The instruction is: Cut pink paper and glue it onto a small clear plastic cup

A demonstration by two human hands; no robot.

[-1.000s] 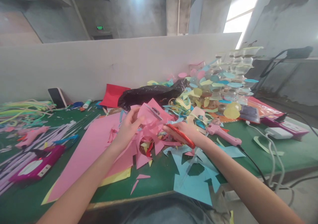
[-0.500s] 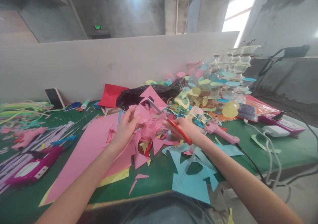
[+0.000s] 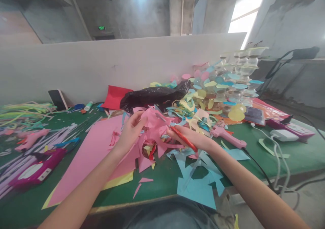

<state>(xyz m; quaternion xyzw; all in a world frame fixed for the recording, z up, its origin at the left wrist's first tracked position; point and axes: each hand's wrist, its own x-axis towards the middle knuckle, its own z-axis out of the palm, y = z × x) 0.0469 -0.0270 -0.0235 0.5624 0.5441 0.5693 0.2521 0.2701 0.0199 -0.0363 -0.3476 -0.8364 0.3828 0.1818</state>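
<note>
My left hand (image 3: pixel 132 130) is closed, its thumb and fingers pinching a piece of pink paper (image 3: pixel 152 119) over the scrap pile. In my right hand (image 3: pixel 189 137) is a pair of scissors (image 3: pixel 183 138) with red handles; its blades reach toward the pink paper and are partly hidden among it. Cut pink scraps (image 3: pixel 162 147) lie under both hands. A large pink sheet (image 3: pixel 83 158) spreads beneath my left forearm, with a yellow sheet (image 3: pixel 119 181) showing below it. Cut blue paper (image 3: pixel 195 190) lies at the table's front edge near my right forearm.
A black plastic bag (image 3: pixel 152 97) and a red sheet (image 3: pixel 115 97) lie behind the pile. Clear cups (image 3: pixel 246 69) are stacked at the back right. A pink glue gun (image 3: pixel 228 136) and its cord lie right of my hand. Purple power strips (image 3: pixel 38 168) and a phone (image 3: pixel 58 99) are leftward.
The pointed pink paper that stood up between my hands has dropped lower and folded down. The scissors' blades show less now. Both hands stay in nearly the same place.
</note>
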